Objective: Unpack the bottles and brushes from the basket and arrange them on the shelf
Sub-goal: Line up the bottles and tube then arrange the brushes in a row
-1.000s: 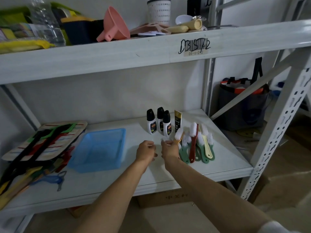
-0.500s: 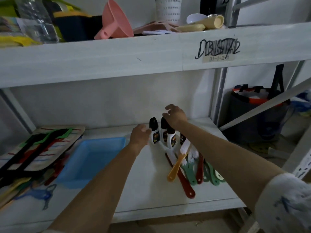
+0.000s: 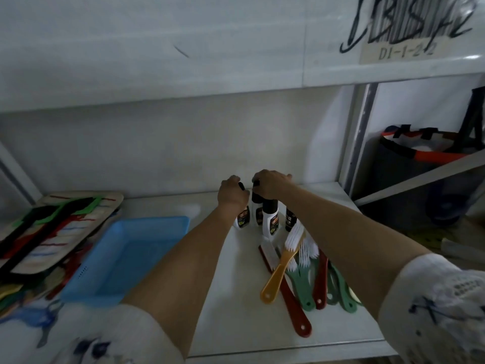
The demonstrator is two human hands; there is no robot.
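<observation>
White shelf [image 3: 236, 319]: left hand [image 3: 232, 193] and right hand [image 3: 271, 183] each grip bottles [image 3: 270, 219].

The person has bare forearms and wears short white sleeves [image 3: 433, 306] printed with dark blue markings.

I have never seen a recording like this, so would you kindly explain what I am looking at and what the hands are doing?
This is one view, from a camera worn on a person's head, looking down at their own bare arms. There is no machine. The left hand and right hand each grip the black cap of a small bottle at the back of a white shelf. More bottles stand beside them. Coloured brushes lie in front, and an empty blue basket sits to the left.
</observation>
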